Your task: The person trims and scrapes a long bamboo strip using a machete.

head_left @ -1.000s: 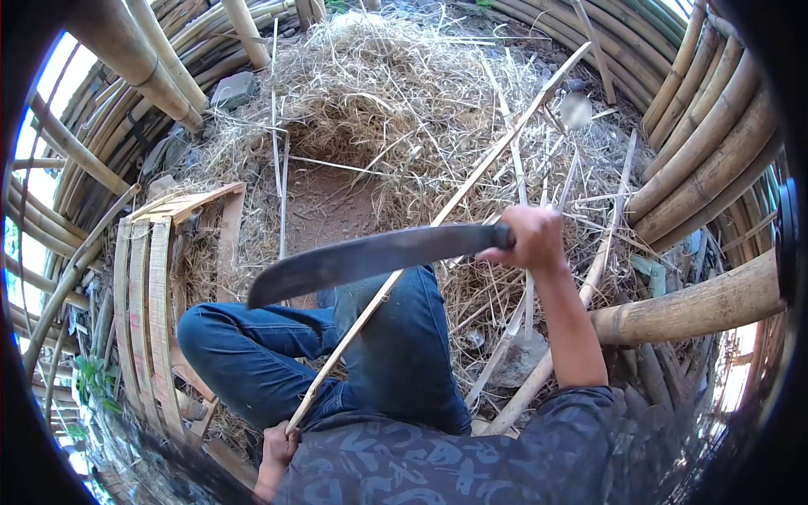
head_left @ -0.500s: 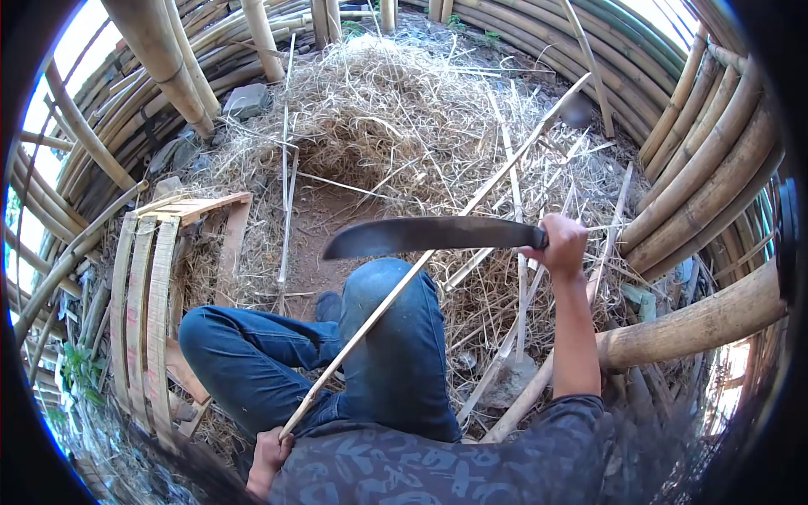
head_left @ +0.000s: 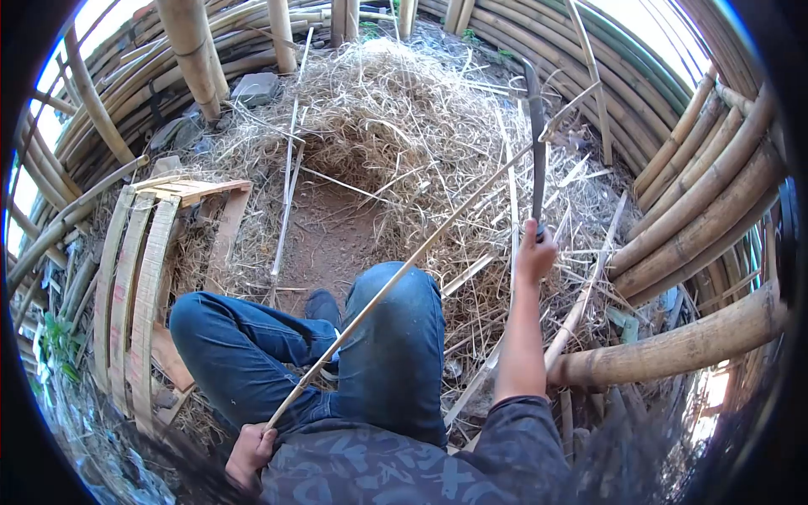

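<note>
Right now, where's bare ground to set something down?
One patch: bare dirt, shavings pile beyond and right, thin strips left, shoe and raised knee nearer. Crowded: right of the knee, with pale strips, thick pole and the right hand holding a machete; slatted crate far left.

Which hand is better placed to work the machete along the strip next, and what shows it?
Probably the right hand: it grips the machete, whose blade crosses the strip toward its far end in this view. The left hand holds the near end.

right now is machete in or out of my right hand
In: your right hand is closed around the machete at one end.
</note>
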Motion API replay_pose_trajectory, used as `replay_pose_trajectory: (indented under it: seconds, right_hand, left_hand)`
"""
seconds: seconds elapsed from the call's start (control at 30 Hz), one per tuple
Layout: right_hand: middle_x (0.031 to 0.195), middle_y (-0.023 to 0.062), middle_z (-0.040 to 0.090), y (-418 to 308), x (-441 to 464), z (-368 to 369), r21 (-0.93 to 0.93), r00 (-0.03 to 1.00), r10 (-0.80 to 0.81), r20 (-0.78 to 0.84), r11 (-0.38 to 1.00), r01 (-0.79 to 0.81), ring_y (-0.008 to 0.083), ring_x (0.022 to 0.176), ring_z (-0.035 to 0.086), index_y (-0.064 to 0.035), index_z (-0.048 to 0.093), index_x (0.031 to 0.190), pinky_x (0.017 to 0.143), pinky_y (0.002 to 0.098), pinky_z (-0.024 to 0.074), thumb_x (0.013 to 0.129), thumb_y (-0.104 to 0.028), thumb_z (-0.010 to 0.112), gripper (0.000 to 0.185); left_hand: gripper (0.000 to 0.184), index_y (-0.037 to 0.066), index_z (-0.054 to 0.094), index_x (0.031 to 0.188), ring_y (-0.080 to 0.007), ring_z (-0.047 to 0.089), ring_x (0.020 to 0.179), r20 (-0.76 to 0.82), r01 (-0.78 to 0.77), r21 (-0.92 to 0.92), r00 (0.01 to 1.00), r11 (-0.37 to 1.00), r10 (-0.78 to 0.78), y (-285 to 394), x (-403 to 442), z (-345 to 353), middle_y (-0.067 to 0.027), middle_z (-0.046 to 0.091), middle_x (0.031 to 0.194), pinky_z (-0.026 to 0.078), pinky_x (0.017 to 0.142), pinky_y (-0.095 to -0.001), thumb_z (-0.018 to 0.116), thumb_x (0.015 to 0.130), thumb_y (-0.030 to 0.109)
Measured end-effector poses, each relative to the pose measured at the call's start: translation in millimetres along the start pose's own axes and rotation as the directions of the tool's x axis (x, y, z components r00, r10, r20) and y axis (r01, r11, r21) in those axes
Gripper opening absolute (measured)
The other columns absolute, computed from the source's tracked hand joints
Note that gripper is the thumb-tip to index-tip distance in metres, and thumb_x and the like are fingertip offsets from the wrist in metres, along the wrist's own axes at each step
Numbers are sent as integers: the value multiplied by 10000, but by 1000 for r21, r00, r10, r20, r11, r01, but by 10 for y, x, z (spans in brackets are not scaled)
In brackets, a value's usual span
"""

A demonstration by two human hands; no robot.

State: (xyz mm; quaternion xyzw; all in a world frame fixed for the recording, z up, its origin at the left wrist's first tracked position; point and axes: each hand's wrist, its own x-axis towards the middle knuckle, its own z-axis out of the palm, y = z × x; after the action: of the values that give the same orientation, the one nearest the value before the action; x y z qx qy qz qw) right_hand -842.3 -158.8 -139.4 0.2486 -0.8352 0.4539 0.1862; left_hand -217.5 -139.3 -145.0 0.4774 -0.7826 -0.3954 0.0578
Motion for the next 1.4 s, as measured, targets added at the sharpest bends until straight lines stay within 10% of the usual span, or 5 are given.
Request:
replay_pose_trajectory:
  seconds: [0.33,0.93,1.1,1.23,1.4]
  right_hand:
    - [682,159,644,-579,-113,-173,-145,722,-46,690,969,200,326,653,640,-23,646,873,634,418,477,825,-546,662,526]
    - [647,100,630,-403,-455,908,194,128,-441,888,614,765,217,548,634,-56,554,762,512,364,545,827,-635,587,583]
    - [596,68,590,49,311,1439,-360,619,96,779,878,317,137,459,538,5,606,885,398,273,456,944,-469,546,481]
    - [595,81,568,-193,148,1519,-313,495,150,856,912,265,125,438,501,45,605,968,372,275,429,941,-457,555,506]
    - [630,105,641,-586,-321,1595,101,333,-346,877,810,578,220,515,638,-25,591,804,480,343,538,875,-549,607,528]
  left_hand:
    - [384,-32,534,663,-417,569,558,34,228,-37,973,973,-227,-162,-253,-444,-220,523,568,420,519,-446,551,885,282]
    - [501,-61,614,680,-397,616,607,93,425,-40,902,904,-421,-701,-111,8,-243,598,615,475,601,-470,567,915,379]
    - [504,-61,615,681,-395,617,607,103,466,-52,882,883,-460,-681,-17,-26,-242,599,615,475,602,-469,565,916,382]
    - [506,-62,615,682,-393,618,607,99,493,-69,868,867,-486,-695,36,-14,-242,600,615,476,603,-469,564,916,384]
    - [509,-62,616,683,-391,618,608,113,501,-71,863,862,-492,-704,110,7,-241,601,615,476,604,-468,563,917,387]
